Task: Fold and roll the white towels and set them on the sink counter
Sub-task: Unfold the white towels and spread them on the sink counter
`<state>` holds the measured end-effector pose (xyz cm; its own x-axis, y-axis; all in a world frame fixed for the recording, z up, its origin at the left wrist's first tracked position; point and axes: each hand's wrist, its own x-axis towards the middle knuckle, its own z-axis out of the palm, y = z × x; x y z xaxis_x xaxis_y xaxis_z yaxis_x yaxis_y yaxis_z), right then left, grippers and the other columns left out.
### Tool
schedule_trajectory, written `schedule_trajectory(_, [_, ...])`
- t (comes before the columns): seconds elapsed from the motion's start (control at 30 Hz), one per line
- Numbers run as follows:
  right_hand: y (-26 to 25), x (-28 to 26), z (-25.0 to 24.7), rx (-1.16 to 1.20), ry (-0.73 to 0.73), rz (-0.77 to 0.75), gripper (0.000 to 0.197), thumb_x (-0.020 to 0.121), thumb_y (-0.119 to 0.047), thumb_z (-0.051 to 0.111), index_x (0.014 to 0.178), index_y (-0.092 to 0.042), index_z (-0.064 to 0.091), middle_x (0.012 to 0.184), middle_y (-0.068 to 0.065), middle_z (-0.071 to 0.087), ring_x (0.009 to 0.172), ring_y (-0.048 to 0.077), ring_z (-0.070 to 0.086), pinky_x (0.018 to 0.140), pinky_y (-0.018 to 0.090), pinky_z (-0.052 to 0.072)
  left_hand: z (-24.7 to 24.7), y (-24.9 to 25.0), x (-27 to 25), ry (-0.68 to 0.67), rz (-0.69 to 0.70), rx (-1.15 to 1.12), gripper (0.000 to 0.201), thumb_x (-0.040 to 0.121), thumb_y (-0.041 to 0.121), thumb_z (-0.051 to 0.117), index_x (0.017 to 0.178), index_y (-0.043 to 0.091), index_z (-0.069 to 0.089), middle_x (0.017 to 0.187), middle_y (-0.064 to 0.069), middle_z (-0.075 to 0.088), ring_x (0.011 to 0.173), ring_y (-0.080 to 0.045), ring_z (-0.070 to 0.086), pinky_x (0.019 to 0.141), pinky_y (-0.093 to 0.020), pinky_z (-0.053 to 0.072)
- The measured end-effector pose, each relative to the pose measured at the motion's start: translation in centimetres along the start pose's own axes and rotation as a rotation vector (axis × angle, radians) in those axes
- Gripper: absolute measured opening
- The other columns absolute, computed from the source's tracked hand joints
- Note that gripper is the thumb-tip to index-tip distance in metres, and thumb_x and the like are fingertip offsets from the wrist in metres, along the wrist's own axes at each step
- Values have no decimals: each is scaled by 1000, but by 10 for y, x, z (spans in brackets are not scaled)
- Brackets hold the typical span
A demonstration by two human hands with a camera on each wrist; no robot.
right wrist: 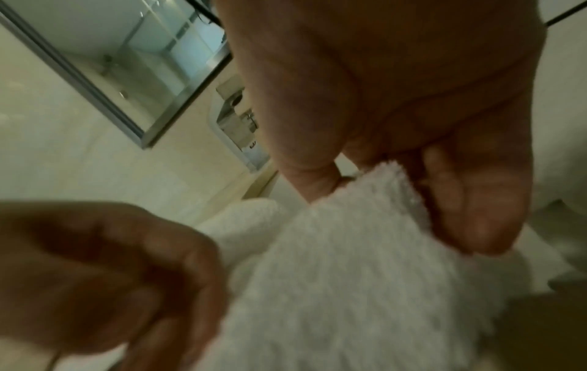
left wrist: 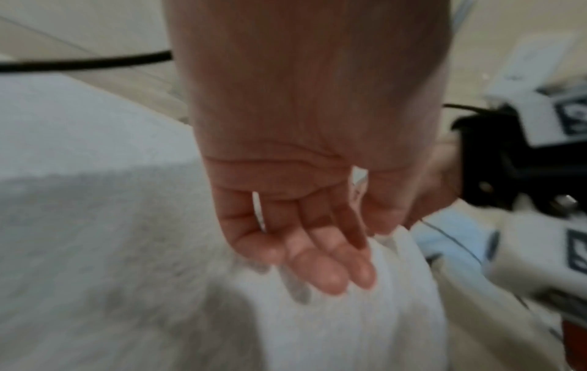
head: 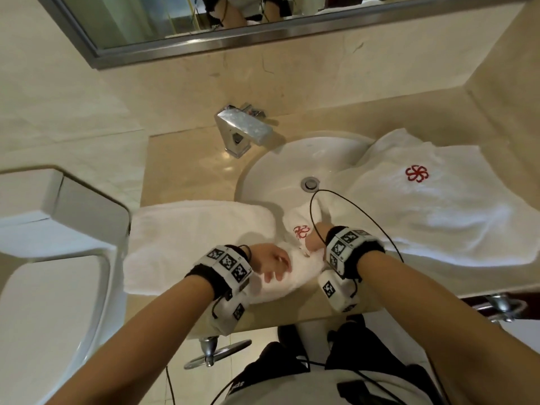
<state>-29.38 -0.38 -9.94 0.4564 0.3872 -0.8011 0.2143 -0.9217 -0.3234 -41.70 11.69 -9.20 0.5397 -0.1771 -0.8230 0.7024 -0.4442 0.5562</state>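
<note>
head: 3 towels | right wrist: right hand [right wrist: 413,140] pinches towel [right wrist: 349,276]

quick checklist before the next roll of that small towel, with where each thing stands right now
1. Right hand grips the small towel: ok, thumb and fingers pinch its edge in the right wrist view.
2. Left hand steadies the towel: ok, fingers lie nearly straight on it.
3. Towel fully on the counter: not ok, its far end with the red logo hangs over the sink.
4. Roll tight and even: cannot tell, hands cover it and the wrist views are blurred.
5. Cable clear of the towel: not ok, it loops above the logo end.
6. Other towels waiting: ok, folded towel at left, big towel at right.
</note>
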Motion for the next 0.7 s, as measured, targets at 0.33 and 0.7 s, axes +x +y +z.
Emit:
schedule_trajectory(0.33, [70,-55,-34,354,-331,61,11,81,3,49,84,-8,49,62,6,45,47,14,48,47,20,46,15,66,24,288,-77,-448,42,97,37,42,124,5,48,114,-5,61,66,-15,64,46,-21,44])
schedule_trajectory(0.7, [125,-83,-27,400,-363,91,20,87,-4,54,106,-12,55,79,7,58,60,15,56,53,24,51,53,110,60,278,-16,-119,34,90,11,56,121,-4,54,93,-12,61,69,-22,59,44,-20,43])
